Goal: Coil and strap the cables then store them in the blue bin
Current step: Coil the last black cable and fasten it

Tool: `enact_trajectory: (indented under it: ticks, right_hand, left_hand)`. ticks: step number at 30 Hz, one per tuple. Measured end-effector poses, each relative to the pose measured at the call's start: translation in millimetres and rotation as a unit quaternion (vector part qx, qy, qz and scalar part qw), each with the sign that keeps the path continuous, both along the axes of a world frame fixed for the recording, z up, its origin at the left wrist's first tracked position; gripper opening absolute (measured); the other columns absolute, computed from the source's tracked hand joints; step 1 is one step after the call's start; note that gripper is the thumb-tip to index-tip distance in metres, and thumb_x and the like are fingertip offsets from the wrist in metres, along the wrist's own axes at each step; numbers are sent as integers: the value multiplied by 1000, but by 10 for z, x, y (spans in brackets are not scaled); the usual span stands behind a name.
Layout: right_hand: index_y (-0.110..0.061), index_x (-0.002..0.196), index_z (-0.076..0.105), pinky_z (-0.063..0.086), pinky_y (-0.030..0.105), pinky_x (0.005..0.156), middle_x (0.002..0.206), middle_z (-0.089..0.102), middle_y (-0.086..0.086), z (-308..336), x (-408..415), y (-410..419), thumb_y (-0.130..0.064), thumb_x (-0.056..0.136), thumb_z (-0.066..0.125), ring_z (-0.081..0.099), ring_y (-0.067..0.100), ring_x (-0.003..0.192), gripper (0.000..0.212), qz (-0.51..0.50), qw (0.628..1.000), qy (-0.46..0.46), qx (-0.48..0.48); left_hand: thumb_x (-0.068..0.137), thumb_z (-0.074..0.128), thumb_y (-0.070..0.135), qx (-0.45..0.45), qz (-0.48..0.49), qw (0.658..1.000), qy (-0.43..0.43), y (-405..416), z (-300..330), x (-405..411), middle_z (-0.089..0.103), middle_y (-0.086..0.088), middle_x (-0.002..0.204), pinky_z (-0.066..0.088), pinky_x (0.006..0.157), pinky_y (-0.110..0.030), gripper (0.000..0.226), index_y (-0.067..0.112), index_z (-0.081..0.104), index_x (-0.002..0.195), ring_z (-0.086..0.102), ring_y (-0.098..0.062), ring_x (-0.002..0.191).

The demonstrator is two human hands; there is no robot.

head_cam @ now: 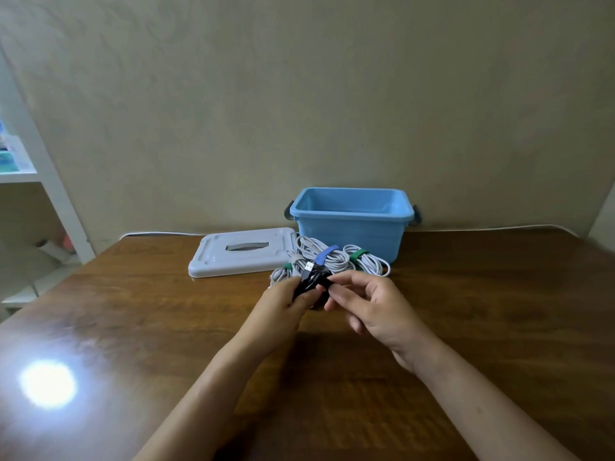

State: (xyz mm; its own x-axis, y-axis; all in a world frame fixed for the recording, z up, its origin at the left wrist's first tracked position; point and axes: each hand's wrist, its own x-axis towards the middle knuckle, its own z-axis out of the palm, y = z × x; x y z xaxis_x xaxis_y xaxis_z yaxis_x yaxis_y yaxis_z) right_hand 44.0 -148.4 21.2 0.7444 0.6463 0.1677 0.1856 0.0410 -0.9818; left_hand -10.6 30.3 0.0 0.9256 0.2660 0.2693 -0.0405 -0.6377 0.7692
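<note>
White coils (327, 259) strapped at centre frame; black cable (311, 282) gripped by left hand (283, 306), pinched by right hand (369, 307); blue bin (351, 234) unfilled.

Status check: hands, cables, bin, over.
Left hand grips black cable; right hand pinches it. White coils strapped, lying before blue bin. Bin open, lid off beside it; nothing blocking.
</note>
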Motion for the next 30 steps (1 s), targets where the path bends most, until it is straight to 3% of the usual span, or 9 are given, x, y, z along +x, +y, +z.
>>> enact_trajectory:
  ticks: [4,9,13,18,23,27,30]
  right_hand:
    - [-18,101,76,49,21,61,86,76,1,-19,20,14,-27,95,68,59,10,63,13,-9,1000,-10,-2]
    - [-17,96,80,52,20,75,90,78,-2,-56,38,30,-26,86,75,71,9,86,14,-29,999,2,25]
    - [-15,94,81,54,22,85,95,79,-1,-37,60,0,-22,90,72,73,12,97,12,-41,998,21,36]
    - [-15,93,81,51,15,77,91,79,-2,6,46,-21,-23,90,73,72,7,92,12,-33,999,14,18]
    - [-19,84,78,46,13,63,70,72,-9,-33,34,13,-29,90,74,64,1,68,13,-60,996,-61,-24]
    - [-19,76,76,46,17,63,66,70,-8,-54,49,7,-34,93,72,63,4,64,23,-80,994,-63,-45]
    - [-16,76,75,48,21,65,70,72,-3,-47,44,13,-32,93,71,65,8,65,23,-76,996,-44,-34]
  left_hand:
    - [102,56,24,-23,-40,999,7,-129,43,-23,53,11,55,37,47,-24,22,20,57,80,46,-6,47]
    - [105,49,17,-93,-93,991,24,-207,111,-73,50,1,66,36,47,-28,18,1,57,101,43,-15,53]
    - [104,45,7,-104,-117,987,36,-262,147,-121,48,-5,73,39,49,-25,6,5,51,104,48,-12,55]
    - [107,44,16,-111,-96,989,18,-306,163,-137,49,4,60,39,48,-24,16,9,55,96,47,-9,50]
    - [106,50,20,-57,-93,994,14,-277,157,-123,53,-21,68,48,43,-32,18,7,61,104,51,-21,51]
    - [103,53,18,-21,-87,996,6,-265,158,-128,51,7,56,35,46,-32,18,10,63,90,43,-12,49]
    - [101,52,12,-53,-85,995,8,-275,160,-124,50,7,57,32,46,-29,17,5,63,91,41,-13,51]
